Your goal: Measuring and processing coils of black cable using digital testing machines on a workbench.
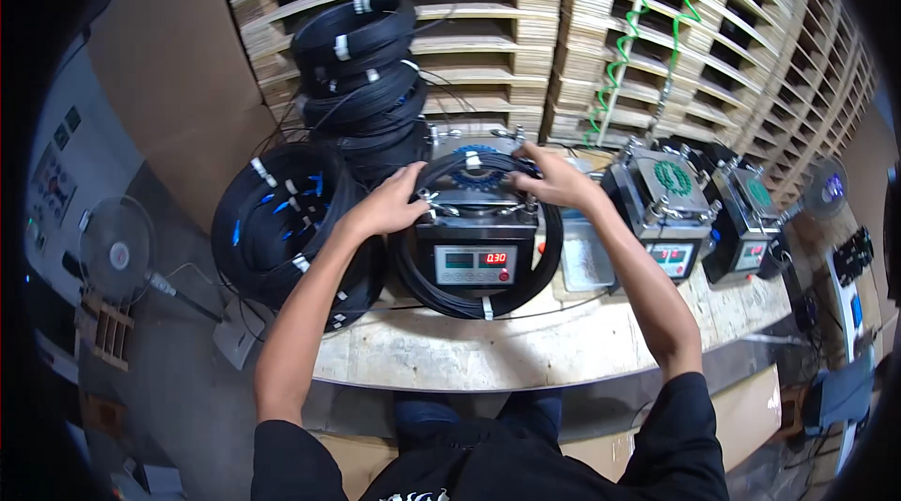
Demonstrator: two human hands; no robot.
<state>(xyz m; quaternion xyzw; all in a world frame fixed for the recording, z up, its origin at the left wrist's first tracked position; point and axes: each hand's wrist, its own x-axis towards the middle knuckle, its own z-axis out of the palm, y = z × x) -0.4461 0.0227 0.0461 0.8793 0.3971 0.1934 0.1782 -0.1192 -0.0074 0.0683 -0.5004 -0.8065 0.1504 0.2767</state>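
Black cable coil (474,299), w/ white ties, lies looped round a grey box-shaped machine (476,262) w/ red and green digital readouts, centre frame on the worn wooden bench (526,346). Left hand (389,204) and right hand (554,180) both grip the coil's upper arc, fingers curled on it. More black coils (361,79) stacked upper left; two similar machines (699,210) at right.

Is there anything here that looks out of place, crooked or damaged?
Nothing looks damaged or spilled. Only the stack of black cable coils behind the left hand leans, its coils lying askew. The right hand and the left rest on the machine ringed by one coil.
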